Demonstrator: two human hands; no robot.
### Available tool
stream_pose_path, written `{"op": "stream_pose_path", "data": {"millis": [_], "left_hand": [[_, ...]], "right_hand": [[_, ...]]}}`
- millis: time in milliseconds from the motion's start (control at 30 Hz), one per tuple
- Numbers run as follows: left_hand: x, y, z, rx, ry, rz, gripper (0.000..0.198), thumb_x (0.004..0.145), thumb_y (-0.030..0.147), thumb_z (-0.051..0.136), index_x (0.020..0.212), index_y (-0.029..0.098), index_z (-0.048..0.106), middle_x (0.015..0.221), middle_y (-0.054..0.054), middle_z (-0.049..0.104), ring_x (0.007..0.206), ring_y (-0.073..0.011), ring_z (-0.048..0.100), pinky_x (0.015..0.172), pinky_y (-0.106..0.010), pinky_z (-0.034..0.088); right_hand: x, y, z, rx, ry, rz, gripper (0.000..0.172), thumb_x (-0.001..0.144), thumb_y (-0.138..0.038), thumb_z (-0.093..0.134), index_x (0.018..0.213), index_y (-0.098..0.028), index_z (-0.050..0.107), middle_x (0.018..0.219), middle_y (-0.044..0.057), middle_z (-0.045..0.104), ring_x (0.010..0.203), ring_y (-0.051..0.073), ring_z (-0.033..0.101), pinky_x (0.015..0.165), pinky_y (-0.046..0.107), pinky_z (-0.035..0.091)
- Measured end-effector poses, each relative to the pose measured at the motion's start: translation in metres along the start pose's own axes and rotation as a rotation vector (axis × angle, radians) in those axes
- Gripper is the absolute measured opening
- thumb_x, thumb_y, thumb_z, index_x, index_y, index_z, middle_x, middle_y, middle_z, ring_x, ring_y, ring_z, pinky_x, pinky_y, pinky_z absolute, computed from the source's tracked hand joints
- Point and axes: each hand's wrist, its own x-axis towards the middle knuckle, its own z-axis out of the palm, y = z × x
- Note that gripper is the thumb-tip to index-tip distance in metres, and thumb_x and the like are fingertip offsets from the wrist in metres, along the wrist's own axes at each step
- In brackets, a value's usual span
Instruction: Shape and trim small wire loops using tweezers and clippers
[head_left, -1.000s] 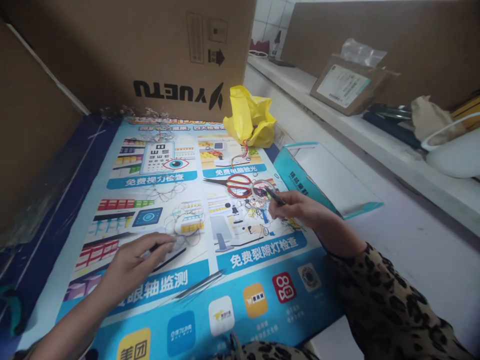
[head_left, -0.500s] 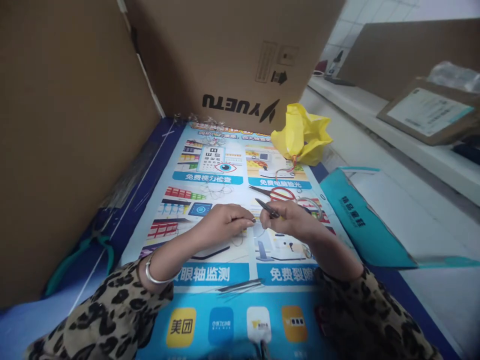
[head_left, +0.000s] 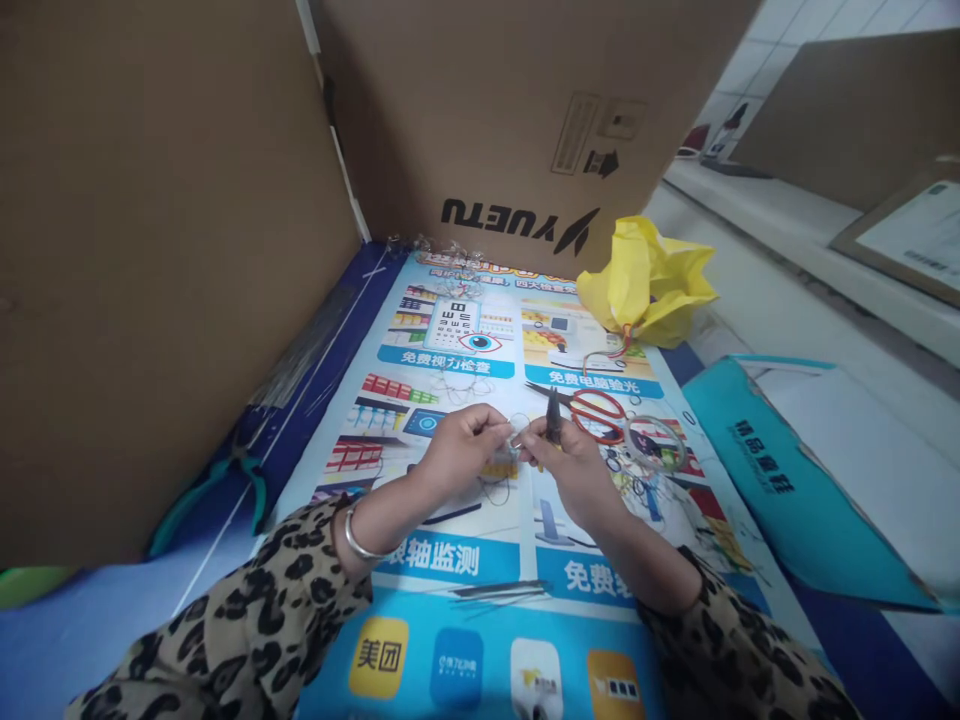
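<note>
My left hand [head_left: 466, 452] pinches a thin, pale, wire-like piece [head_left: 516, 438] over the printed poster. Its other end meets the thumb and finger of my right hand [head_left: 576, 475], so the fingertips nearly touch. A pair of dark-nosed pliers [head_left: 553, 412] is also held in my right hand, jaws pointing away from me; the handles are mostly hidden in the palm. Just beyond that hand lie scissors with orange-red handles [head_left: 600, 416] and a pale ring-shaped coil [head_left: 660, 443]. Fine wire loops [head_left: 495, 490] rest on the poster near my left fingers.
Cardboard panels [head_left: 480, 120] stand at the left and back. A crumpled yellow bag [head_left: 645, 285] sits at the back right, a teal shoebox piece [head_left: 765, 480] at the right. Teal-handled pliers [head_left: 259, 490] lie at the left, dark thin strips [head_left: 499, 590] in front.
The view has shifted, so things sit further right. The pliers have swung from pointing left to pointing away from me, and my fingertips have come together on the wire-like piece.
</note>
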Motion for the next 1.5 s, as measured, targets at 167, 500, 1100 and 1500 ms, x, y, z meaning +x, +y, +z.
{"op": "stream_pose_path", "data": {"millis": [167, 500, 1100, 1500], "left_hand": [[-0.002, -0.005, 0.005, -0.014, 0.088, 0.032, 0.016, 0.077, 0.028, 0.054, 0.068, 0.015, 0.055, 0.06, 0.003, 0.052, 0.049, -0.0063, 0.042, 0.049, -0.02, 0.034], [0.005, -0.002, -0.001, -0.197, -0.072, 0.027, 0.021, 0.079, 0.035, 0.053, 0.074, 0.014, 0.054, 0.066, 0.0, 0.057, 0.054, -0.0078, 0.049, 0.054, -0.021, 0.039], [0.007, -0.011, 0.0, -0.074, 0.019, 0.059, 0.019, 0.075, 0.033, 0.057, 0.067, 0.016, 0.056, 0.051, 0.006, 0.046, 0.046, -0.0062, 0.04, 0.048, -0.019, 0.032], [0.017, -0.01, -0.015, -0.445, 0.041, -0.084, 0.018, 0.075, 0.033, 0.056, 0.072, 0.017, 0.049, 0.08, -0.006, 0.065, 0.07, -0.0166, 0.063, 0.061, -0.027, 0.044]], "right_hand": [[-0.003, 0.003, 0.007, -0.023, 0.047, -0.034, 0.014, 0.074, -0.032, 0.059, 0.075, -0.02, 0.053, 0.06, -0.004, 0.052, 0.059, 0.011, 0.046, 0.058, 0.026, 0.036], [-0.002, -0.004, 0.004, -0.087, 0.071, -0.074, 0.015, 0.073, -0.034, 0.059, 0.073, -0.019, 0.056, 0.06, -0.003, 0.05, 0.058, 0.011, 0.043, 0.058, 0.026, 0.035], [-0.005, 0.001, 0.006, -0.164, 0.001, -0.037, 0.023, 0.072, -0.04, 0.06, 0.076, -0.018, 0.058, 0.066, -0.002, 0.056, 0.063, 0.012, 0.049, 0.061, 0.027, 0.039], [0.022, 0.01, -0.041, -1.38, 0.261, -0.992, 0.016, 0.079, -0.019, 0.054, 0.092, -0.019, 0.063, 0.08, 0.004, 0.064, 0.078, 0.019, 0.051, 0.074, 0.035, 0.033]]}}
